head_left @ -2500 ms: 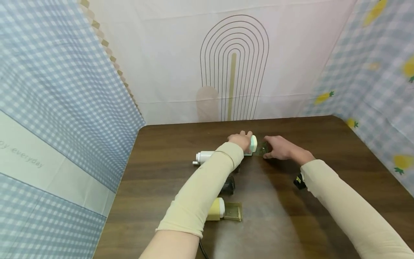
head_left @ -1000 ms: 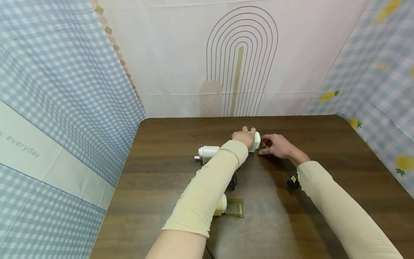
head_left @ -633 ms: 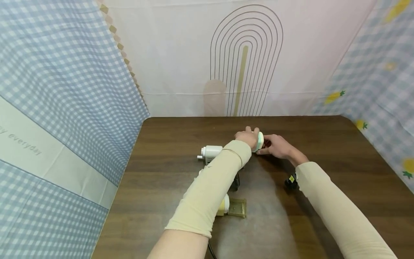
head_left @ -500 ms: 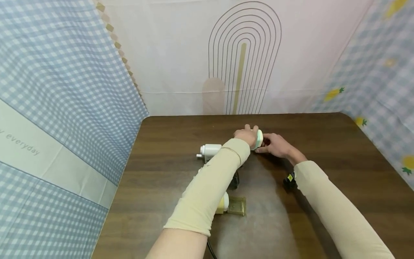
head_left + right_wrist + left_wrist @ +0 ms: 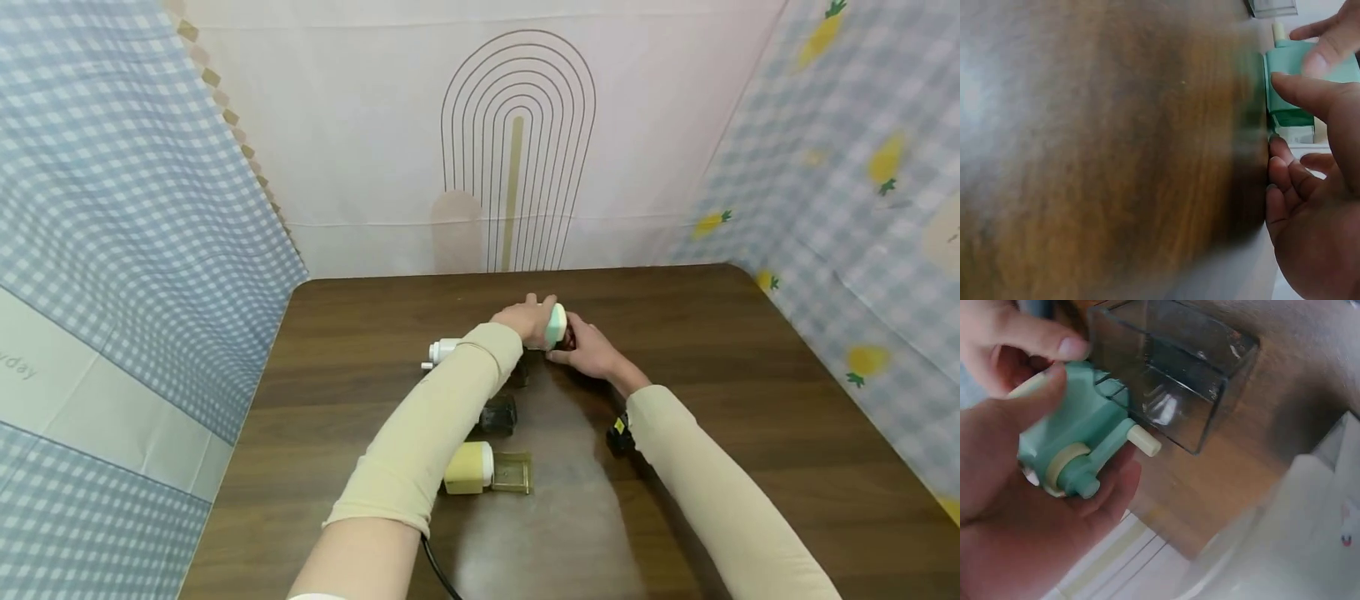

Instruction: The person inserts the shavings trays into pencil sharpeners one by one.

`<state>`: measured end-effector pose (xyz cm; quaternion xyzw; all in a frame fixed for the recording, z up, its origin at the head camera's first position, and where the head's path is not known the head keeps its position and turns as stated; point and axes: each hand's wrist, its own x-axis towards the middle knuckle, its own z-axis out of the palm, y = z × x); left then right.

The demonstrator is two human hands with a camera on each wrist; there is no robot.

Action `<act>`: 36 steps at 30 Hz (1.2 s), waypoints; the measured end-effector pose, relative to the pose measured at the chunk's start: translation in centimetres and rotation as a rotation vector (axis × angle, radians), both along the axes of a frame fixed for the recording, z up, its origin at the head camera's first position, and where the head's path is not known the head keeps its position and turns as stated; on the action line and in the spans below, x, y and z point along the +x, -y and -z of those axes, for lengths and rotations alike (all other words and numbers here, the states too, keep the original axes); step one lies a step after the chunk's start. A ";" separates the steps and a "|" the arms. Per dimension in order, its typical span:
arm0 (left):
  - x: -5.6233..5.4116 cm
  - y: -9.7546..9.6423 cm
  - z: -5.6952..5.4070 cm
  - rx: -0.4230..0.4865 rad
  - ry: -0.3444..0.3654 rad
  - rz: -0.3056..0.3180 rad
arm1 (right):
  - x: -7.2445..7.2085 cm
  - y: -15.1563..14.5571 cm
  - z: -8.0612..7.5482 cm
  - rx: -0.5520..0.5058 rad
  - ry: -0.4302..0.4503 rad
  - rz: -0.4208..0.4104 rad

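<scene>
A mint-green hand-crank pencil sharpener [image 5: 556,326] with a cream edge lies between both hands near the back of the table. My left hand [image 5: 523,321] grips it from the left, hiding much of its body. In the left wrist view, its green crank arm with a cream knob [image 5: 1144,440] points away from the palm. On the sharpener's right end, my right hand [image 5: 592,350] has thumb and fingers closed around it. The right wrist view shows one fingertip on the green body [image 5: 1291,112] and other fingers curled beside it.
A white sharpener [image 5: 442,350] lies left, partly behind the left sleeve. A smoky clear box [image 5: 1172,375] stands close by. Nearer are a black sharpener-like piece [image 5: 498,415] and a yellow sharpener [image 5: 467,468] with its clear drawer [image 5: 513,473] out. A black cable [image 5: 438,567] runs at the front.
The right hand has moved left against the green sharpener. The clear drawer seen between the hands earlier no longer shows sticking out. The left hand keeps its grip; the head view has shifted.
</scene>
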<state>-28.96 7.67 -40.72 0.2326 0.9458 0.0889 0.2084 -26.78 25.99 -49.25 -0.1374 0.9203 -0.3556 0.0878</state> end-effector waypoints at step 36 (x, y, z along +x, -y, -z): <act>1.8 13.5 -0.5 -0.077 0.108 0.088 | 4.0 3.7 -4.1 0.218 -0.485 0.171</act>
